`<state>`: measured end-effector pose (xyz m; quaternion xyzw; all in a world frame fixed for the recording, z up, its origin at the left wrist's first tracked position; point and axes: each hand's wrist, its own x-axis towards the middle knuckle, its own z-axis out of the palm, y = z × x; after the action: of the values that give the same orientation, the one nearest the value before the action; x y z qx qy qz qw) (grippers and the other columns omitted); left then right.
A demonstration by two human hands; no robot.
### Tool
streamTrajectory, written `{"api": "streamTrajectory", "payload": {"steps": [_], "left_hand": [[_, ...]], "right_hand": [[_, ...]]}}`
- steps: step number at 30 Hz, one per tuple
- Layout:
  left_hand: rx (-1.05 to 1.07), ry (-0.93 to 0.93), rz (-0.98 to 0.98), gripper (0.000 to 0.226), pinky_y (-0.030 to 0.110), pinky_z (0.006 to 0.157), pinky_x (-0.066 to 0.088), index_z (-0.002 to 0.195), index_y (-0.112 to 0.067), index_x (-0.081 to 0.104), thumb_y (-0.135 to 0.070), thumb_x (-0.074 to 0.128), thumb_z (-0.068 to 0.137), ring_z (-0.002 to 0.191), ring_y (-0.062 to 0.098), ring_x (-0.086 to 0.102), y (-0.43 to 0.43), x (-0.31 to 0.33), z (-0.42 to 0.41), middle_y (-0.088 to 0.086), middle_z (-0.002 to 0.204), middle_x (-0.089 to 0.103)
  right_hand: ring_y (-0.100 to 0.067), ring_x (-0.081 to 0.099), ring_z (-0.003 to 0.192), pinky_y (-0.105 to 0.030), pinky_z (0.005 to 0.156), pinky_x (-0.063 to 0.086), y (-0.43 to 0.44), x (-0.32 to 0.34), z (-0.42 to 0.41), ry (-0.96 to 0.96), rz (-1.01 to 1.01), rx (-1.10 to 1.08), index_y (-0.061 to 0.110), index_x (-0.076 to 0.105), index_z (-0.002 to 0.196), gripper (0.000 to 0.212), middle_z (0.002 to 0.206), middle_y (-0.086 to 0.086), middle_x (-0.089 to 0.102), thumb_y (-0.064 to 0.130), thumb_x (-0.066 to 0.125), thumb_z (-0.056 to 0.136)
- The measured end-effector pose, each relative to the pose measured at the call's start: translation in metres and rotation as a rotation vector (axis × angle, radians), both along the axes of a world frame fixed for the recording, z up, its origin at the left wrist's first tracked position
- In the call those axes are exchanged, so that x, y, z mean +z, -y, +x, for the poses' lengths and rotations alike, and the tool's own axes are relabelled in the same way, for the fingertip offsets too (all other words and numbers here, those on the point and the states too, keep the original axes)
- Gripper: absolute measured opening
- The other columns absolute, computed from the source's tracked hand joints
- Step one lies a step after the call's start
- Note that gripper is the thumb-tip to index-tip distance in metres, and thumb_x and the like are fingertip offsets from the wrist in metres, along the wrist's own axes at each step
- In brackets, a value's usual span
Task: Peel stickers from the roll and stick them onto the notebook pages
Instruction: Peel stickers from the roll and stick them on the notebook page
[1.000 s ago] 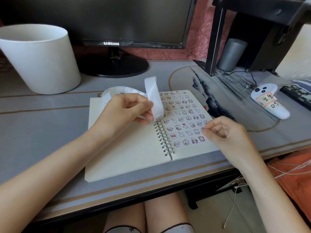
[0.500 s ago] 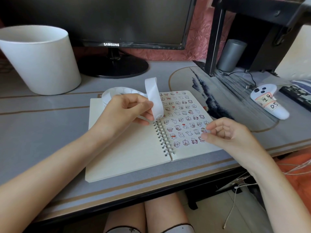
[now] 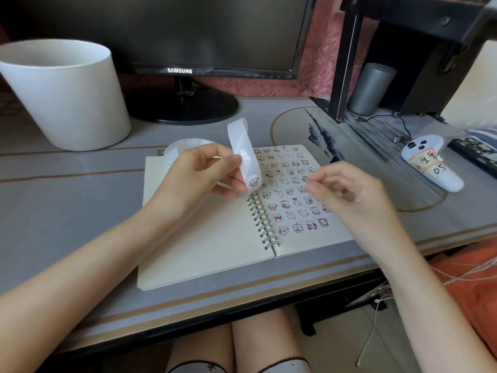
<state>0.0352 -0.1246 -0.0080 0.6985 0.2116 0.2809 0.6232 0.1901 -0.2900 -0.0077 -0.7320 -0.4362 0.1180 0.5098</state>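
A spiral notebook (image 3: 204, 246) lies open on the desk; its left page is blank and its right page (image 3: 293, 189) carries several rows of small cartoon stickers. My left hand (image 3: 199, 176) holds the white sticker roll strip (image 3: 243, 154), which curls upward, with one round sticker showing at its lower end near the spine. The rest of the roll (image 3: 183, 146) lies behind that hand. My right hand (image 3: 347, 192) hovers over the right page, fingers loosely curled, thumb and forefinger close together, nothing visibly in them.
A large white bucket (image 3: 64, 95) stands at the back left. A Samsung monitor (image 3: 177, 36) on a round stand sits behind the notebook. A white controller (image 3: 430, 162) and a grey cylinder (image 3: 371, 88) are at the right, under a black shelf frame.
My right hand has lifted from the lower right edge of the page and moved up and left toward the strip's end. The left hand and strip have barely moved.
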Motion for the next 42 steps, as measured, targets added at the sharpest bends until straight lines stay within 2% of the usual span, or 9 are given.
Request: {"api": "streamTrajectory", "payload": {"steps": [3,7,11,15,18,22,32,38,42], "left_hand": [[-0.007,0.005,-0.004,0.020,0.024,0.060,0.056,0.080,-0.007,0.060,-0.013,0.050,0.096,0.064,0.015,0.068,0.000,0.000,0.000,0.003,0.068,0.071],[-0.004,0.010,-0.001,0.018,0.025,0.061,0.057,0.082,-0.007,0.061,-0.014,0.051,0.095,0.063,0.015,0.068,-0.002,-0.001,0.000,0.002,0.068,0.071],[0.004,0.019,-0.002,0.018,0.024,0.059,0.056,0.085,-0.004,0.061,-0.015,0.051,0.096,0.064,0.017,0.068,-0.002,-0.002,0.000,0.006,0.071,0.070],[-0.017,0.020,-0.030,0.028,0.024,0.061,0.056,0.085,-0.001,0.064,-0.020,0.047,0.097,0.067,0.018,0.069,0.000,-0.001,0.001,0.009,0.073,0.071],[-0.051,0.015,-0.029,0.023,0.022,0.062,0.055,0.084,-0.005,0.067,-0.019,0.052,0.094,0.069,0.017,0.069,0.002,0.000,0.002,0.008,0.073,0.071],[-0.058,0.014,0.012,0.010,0.020,0.063,0.054,0.081,-0.007,0.067,-0.013,0.061,0.086,0.068,0.013,0.068,0.002,-0.002,0.001,0.005,0.068,0.070],[-0.052,0.034,0.021,0.008,0.019,0.062,0.054,0.080,-0.010,0.069,-0.012,0.062,0.084,0.065,0.011,0.067,0.000,-0.004,0.002,0.004,0.065,0.069],[-0.059,0.032,0.038,0.008,0.018,0.062,0.053,0.080,-0.011,0.069,-0.013,0.063,0.083,0.065,0.010,0.067,0.001,-0.005,0.002,0.003,0.066,0.070],[-0.070,0.037,0.040,0.009,0.018,0.062,0.053,0.080,-0.013,0.070,-0.019,0.063,0.078,0.065,0.010,0.067,0.001,-0.005,0.001,0.002,0.065,0.069]], "right_hand": [[-0.008,0.064,0.088,-0.024,0.075,0.046,-0.020,0.001,-0.014,0.036,0.054,0.100,0.019,0.067,0.094,0.012,0.091,0.008,0.071,0.021,0.071,0.083],[-0.014,0.064,0.082,-0.028,0.071,0.045,-0.041,-0.003,-0.025,-0.007,0.124,0.177,0.021,0.066,0.094,0.017,0.084,0.006,0.072,0.013,0.073,0.080],[-0.016,0.064,0.080,-0.024,0.067,0.046,-0.048,-0.004,-0.028,-0.042,0.181,0.184,0.022,0.069,0.089,0.020,0.080,0.006,0.071,0.006,0.074,0.078],[-0.020,0.065,0.080,-0.039,0.075,0.050,-0.048,-0.005,-0.028,-0.054,0.238,0.156,0.024,0.069,0.091,0.023,0.082,0.004,0.071,0.005,0.073,0.079],[-0.023,0.063,0.081,-0.042,0.077,0.048,-0.048,-0.006,-0.028,-0.076,0.278,0.123,0.026,0.064,0.091,0.024,0.080,0.003,0.070,0.006,0.072,0.080],[-0.016,0.064,0.079,-0.044,0.076,0.051,-0.049,-0.007,-0.029,-0.038,0.273,0.119,0.023,0.067,0.087,0.018,0.082,0.006,0.070,0.007,0.071,0.081],[-0.011,0.065,0.074,-0.037,0.072,0.053,-0.049,-0.008,-0.029,-0.022,0.258,0.107,0.024,0.072,0.084,0.021,0.080,0.004,0.072,0.004,0.070,0.081],[-0.014,0.063,0.071,-0.035,0.068,0.052,-0.049,-0.009,-0.030,-0.026,0.232,0.102,0.022,0.072,0.083,0.015,0.078,0.005,0.072,0.008,0.074,0.079],[-0.018,0.064,0.073,-0.038,0.069,0.052,-0.050,-0.008,-0.027,-0.029,0.218,0.111,0.020,0.072,0.084,0.012,0.079,0.004,0.071,0.009,0.075,0.079]]}}
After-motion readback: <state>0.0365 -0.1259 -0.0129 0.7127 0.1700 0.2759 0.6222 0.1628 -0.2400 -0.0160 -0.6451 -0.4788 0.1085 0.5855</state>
